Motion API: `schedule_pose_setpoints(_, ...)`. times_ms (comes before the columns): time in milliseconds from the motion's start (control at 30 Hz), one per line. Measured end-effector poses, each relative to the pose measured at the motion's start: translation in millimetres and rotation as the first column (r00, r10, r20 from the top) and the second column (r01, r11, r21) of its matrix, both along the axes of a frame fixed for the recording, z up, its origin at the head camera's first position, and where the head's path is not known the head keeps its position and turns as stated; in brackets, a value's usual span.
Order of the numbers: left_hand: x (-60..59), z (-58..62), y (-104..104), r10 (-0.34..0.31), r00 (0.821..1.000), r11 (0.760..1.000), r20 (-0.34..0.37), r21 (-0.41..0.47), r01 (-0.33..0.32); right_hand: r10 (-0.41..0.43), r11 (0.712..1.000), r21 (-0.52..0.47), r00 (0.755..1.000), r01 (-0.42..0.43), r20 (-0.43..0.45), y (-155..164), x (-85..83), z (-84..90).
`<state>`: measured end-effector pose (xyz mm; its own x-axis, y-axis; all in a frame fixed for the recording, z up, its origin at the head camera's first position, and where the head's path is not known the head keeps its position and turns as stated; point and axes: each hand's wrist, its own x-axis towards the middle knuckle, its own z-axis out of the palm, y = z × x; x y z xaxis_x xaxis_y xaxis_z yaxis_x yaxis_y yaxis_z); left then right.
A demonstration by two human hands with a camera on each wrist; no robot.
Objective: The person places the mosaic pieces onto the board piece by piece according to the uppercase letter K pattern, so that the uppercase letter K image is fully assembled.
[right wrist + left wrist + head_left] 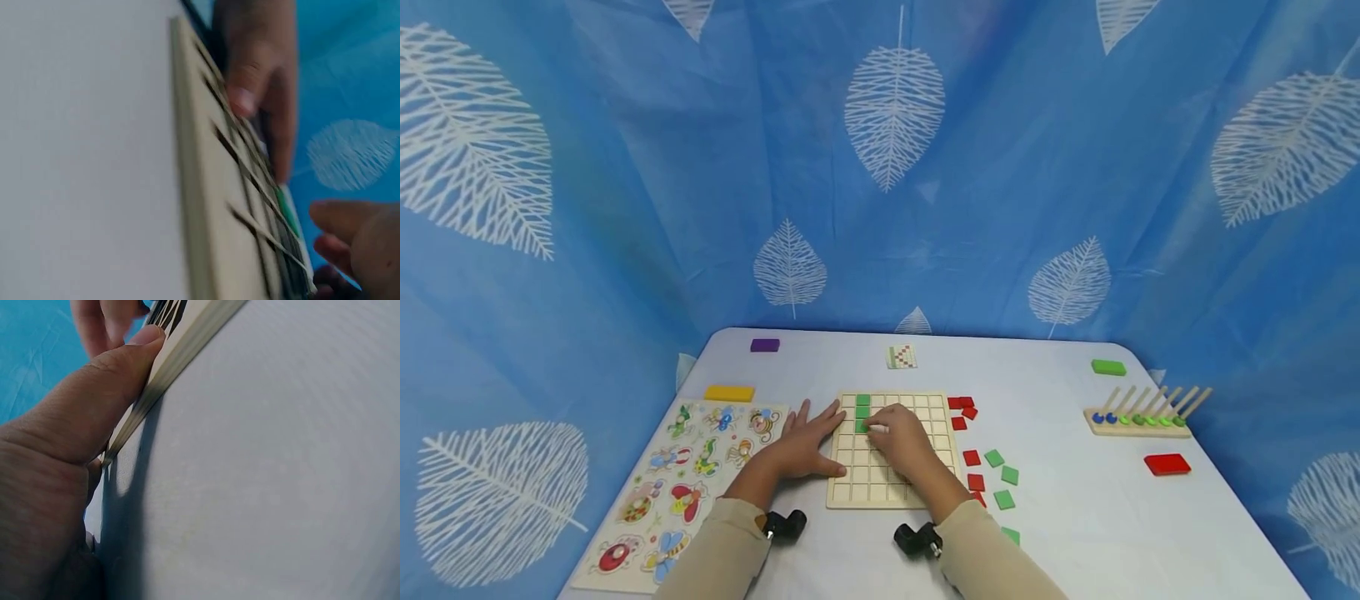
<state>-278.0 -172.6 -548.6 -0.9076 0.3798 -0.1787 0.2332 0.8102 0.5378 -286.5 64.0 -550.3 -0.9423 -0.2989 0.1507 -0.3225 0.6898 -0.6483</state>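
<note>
Near the worktop's front edge, two hands work a wooden grid board (925, 408).

The left hand (805, 446) lies flat, bracing the board's left edge; the right hand (901, 440) has its fingers curled, pinching a green tile (862, 426) over the board's upper-left cells. The tile looks thin, light and stiff, best pinched by its edges.
</note>
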Motion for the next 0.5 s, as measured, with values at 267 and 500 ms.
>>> schedule_pose_setpoints(267, 0.2, 1.8, 2, 0.010, 1.000, 1.000, 0.028, -0.028, -0.009, -0.232, 0.972, 0.010, 0.965, 0.233, 0.119, 108, 24.1, 11.9)
schedule_pose_setpoints(500, -0.7, -2.0, 3, 0.012, 1.000, 1.000, 0.016, -0.023, -0.011, -0.423, 0.901, 0.191, 0.888, 0.390, 0.182, 167, 45.4, 4.4)
